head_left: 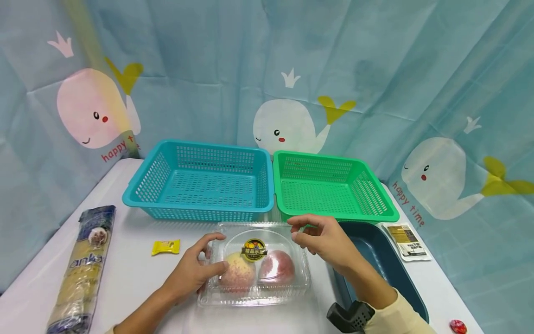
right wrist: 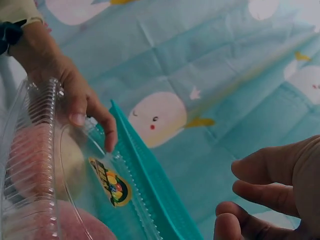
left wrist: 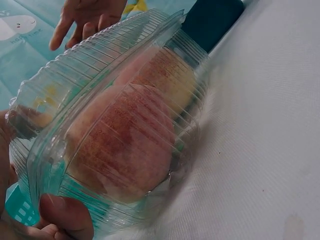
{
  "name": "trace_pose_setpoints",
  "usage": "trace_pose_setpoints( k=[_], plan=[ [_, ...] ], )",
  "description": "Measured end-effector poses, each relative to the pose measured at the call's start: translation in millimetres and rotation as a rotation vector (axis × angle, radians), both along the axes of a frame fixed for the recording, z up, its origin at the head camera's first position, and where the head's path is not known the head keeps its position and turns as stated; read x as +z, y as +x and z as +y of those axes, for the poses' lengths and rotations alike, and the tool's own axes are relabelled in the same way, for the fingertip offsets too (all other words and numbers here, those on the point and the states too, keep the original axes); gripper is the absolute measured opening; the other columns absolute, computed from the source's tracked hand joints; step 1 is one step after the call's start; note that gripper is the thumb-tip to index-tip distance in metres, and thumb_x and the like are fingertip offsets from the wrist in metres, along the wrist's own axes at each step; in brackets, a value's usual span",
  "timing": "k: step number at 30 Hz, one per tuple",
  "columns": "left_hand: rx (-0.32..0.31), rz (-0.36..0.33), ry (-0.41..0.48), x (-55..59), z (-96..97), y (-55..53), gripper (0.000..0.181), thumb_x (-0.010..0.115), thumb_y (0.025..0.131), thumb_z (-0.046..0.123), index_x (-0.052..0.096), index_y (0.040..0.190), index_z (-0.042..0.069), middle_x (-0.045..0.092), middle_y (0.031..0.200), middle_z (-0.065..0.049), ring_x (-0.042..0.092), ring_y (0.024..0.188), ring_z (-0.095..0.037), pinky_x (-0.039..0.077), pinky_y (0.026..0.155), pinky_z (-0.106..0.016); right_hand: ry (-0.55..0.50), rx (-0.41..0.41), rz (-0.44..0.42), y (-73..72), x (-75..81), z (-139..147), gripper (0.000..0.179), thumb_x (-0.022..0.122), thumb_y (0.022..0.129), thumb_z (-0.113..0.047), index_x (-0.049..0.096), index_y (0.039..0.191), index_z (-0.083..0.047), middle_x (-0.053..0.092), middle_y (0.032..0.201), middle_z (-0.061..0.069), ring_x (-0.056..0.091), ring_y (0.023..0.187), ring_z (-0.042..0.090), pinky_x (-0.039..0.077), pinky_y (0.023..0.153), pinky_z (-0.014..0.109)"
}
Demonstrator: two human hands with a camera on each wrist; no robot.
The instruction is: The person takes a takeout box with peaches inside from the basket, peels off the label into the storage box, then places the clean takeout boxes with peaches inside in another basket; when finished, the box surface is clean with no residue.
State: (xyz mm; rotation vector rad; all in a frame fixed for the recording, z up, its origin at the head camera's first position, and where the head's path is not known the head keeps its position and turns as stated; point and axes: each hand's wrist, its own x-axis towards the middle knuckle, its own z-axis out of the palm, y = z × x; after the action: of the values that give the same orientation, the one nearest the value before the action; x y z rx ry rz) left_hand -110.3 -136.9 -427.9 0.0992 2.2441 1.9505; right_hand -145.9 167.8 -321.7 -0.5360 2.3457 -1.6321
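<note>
A clear plastic clamshell box (head_left: 264,295) with two peaches (head_left: 278,265) inside sits in front of the baskets in the head view. Its lid carries a black and gold fruit sticker (head_left: 254,250). My left hand (head_left: 193,265) grips the box's left side, fingers at the back corner and thumb over the front of the lid. The left wrist view shows the thumb (left wrist: 67,215) curled against the ribbed wall. Above the back right corner hovers my right hand (head_left: 323,237), its fingers loosely bent. The right wrist view shows that hand (right wrist: 270,187) apart from the box, holding nothing.
Behind the box stand a blue basket (head_left: 196,214) and a green basket (head_left: 333,215). A dark blue tray (head_left: 385,260) lies right, under my forearm, with a white-gold packet (head_left: 406,241) beyond. A noodle pack (head_left: 83,273) and yellow candy (head_left: 166,247) lie left; a red candy (head_left: 458,326) lies front right.
</note>
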Motion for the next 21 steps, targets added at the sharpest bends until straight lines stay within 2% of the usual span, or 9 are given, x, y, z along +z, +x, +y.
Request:
trace_pose_setpoints(
  k=[9,12,17,19,21],
  plan=[
    [0.002,0.004,0.002,-0.6,0.7,0.3,0.060,0.078,0.080,0.015,0.051,0.133,0.018,0.032,0.097,-0.017,0.031,0.040,-0.012,0.034,0.034,-0.021,0.036,0.044,-0.085,-21.1,-11.6,-26,0.025,0.068,0.088,-0.009,0.070,0.112,-0.006,0.063,0.095,0.011,0.051,0.066,0.022,0.034,0.048,0.023],
    [0.005,0.009,-0.004,0.0,0.7,0.3,0.059,0.078,0.080,0.016,0.052,0.133,0.018,0.033,0.098,-0.017,0.031,0.040,-0.012,0.035,0.035,-0.021,0.083,0.064,-0.070,-26.4,-17.1,-34,0.024,0.070,0.087,-0.012,0.071,0.110,-0.006,0.064,0.094,0.008,0.055,0.069,0.023,0.039,0.050,0.025],
    [0.006,0.006,0.000,0.9,0.2,0.8,0.059,0.078,0.080,0.015,0.051,0.133,0.018,0.032,0.098,-0.017,0.032,0.041,-0.012,0.035,0.035,-0.021,0.120,0.119,-0.028,-33.3,-26.4,-46,0.025,0.069,0.087,-0.010,0.071,0.110,-0.001,0.064,0.094,0.006,0.061,0.075,0.035,0.050,0.060,0.039],
    [0.003,0.003,0.007,0.8,0.1,0.9,0.059,0.078,0.080,0.015,0.051,0.133,0.018,0.032,0.099,-0.017,0.031,0.041,-0.011,0.034,0.035,-0.021,0.121,0.129,-0.032,-35.0,-29.3,-50,0.023,0.068,0.086,-0.008,0.071,0.108,0.000,0.065,0.093,0.006,0.062,0.076,0.036,0.051,0.060,0.039],
    [0.003,0.002,0.012,0.8,0.0,0.8,0.059,0.077,0.081,0.015,0.051,0.133,0.017,0.031,0.099,-0.017,0.031,0.041,-0.011,0.033,0.036,-0.020,0.136,0.132,-0.028,-36.3,-31.3,-54,0.022,0.069,0.085,-0.006,0.071,0.106,0.001,0.065,0.090,0.005,0.062,0.074,0.030,0.049,0.058,0.035]
  ],
)
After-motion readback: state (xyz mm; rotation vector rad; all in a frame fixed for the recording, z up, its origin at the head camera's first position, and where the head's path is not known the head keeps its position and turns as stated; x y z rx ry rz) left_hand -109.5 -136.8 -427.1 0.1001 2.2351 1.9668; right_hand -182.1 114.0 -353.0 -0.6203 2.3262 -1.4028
